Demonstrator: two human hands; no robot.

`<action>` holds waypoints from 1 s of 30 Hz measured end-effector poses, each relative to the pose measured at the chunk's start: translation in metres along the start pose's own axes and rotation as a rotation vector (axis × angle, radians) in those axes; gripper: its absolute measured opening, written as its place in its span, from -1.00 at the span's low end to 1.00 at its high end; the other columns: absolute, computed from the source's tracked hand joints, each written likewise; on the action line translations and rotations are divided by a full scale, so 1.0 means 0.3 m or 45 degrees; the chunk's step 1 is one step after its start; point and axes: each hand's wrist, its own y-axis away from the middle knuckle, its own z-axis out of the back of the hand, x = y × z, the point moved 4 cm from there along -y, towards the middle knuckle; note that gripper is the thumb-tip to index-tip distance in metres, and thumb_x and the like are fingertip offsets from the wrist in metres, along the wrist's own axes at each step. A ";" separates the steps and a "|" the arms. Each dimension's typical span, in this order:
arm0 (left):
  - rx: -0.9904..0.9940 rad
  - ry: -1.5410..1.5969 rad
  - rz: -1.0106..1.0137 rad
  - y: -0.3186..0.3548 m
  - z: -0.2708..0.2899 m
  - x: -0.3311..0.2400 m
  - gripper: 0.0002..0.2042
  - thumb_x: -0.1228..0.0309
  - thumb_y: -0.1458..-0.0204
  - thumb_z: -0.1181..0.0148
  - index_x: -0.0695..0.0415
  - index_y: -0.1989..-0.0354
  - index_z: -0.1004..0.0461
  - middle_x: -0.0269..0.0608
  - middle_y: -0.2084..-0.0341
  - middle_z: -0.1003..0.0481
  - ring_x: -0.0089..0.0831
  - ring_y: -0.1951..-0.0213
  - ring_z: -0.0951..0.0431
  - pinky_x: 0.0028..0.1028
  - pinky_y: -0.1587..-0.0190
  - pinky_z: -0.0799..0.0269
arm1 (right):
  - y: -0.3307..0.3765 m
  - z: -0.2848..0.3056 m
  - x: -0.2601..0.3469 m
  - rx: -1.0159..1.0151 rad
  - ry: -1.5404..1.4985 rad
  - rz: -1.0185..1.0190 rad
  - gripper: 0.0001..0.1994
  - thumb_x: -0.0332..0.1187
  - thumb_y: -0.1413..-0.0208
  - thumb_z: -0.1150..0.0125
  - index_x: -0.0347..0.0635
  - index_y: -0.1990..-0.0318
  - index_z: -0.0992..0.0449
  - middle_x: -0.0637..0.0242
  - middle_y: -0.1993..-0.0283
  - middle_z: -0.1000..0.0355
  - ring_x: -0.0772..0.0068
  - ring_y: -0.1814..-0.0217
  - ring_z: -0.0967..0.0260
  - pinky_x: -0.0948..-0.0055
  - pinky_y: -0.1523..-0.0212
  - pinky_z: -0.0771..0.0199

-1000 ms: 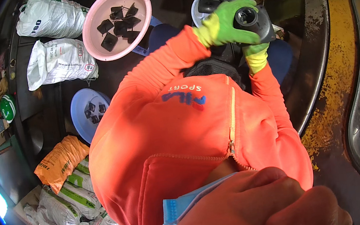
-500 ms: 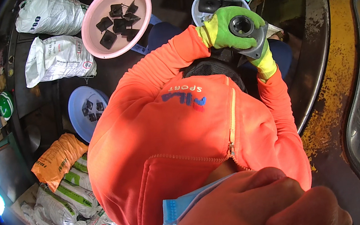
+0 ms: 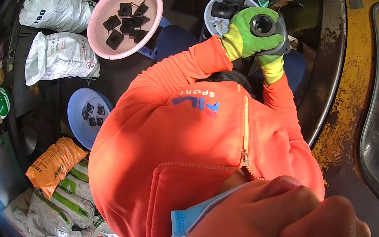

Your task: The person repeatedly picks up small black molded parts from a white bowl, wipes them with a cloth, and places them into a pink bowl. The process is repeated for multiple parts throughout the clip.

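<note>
Black collared part (image 3: pixel 281 30) is resting in your hands in the upper right of the frame: your left hand (image 3: pixel 245 32) is gripping around its round collar (image 3: pixel 263 35), while your right hand (image 3: pixel 268 59) is reaching beneath, fingers hidden, closure impossible to tell. It is looking stiff, probably light but slippery, so collar and outer edges are offering the surest hold.

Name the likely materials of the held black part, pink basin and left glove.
Black part: hard plastic or coated metal, satin; evenly dark surface.
Pink basin: probably plastic, faint sheen; uniform color, smooth rim.
Left glove: seemingly fabric, matte; wrinkled yellow cuff; green area perhaps coated.
</note>
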 end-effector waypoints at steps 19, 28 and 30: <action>1.035 0.365 0.089 -0.030 0.021 0.018 -0.64 0.40 0.27 -0.37 0.18 0.21 -0.51 -0.16 0.13 -0.54 -0.28 0.04 -0.50 -0.30 -0.11 -0.33 | 0.038 0.043 -0.026 0.532 -0.481 -0.344 -0.56 -0.36 0.00 -0.28 -0.16 -0.07 -0.40 0.28 -0.02 -0.42 0.35 -0.05 -0.39 0.41 -0.03 -0.39; 0.497 -0.008 -0.394 -0.057 0.043 -0.001 -0.63 0.46 0.28 -0.38 0.16 0.20 -0.48 -0.14 0.11 -0.50 -0.27 0.05 -0.48 -0.29 -0.01 -0.40 | 0.073 0.017 -0.011 -0.034 0.172 -0.077 -0.52 -0.21 -0.01 -0.28 -0.15 -0.08 -0.39 0.31 0.00 -0.42 0.34 -0.06 -0.40 0.43 -0.01 -0.38; 0.500 0.021 -0.425 -0.048 0.046 -0.017 -0.63 0.47 0.28 -0.39 0.16 0.20 -0.48 -0.13 0.12 -0.50 -0.26 0.05 -0.48 -0.29 -0.01 -0.40 | 0.095 0.012 -0.011 0.016 0.244 -0.064 -0.47 -0.18 -0.01 -0.28 -0.14 -0.14 -0.34 0.29 -0.07 -0.38 0.32 -0.13 -0.35 0.42 -0.07 -0.35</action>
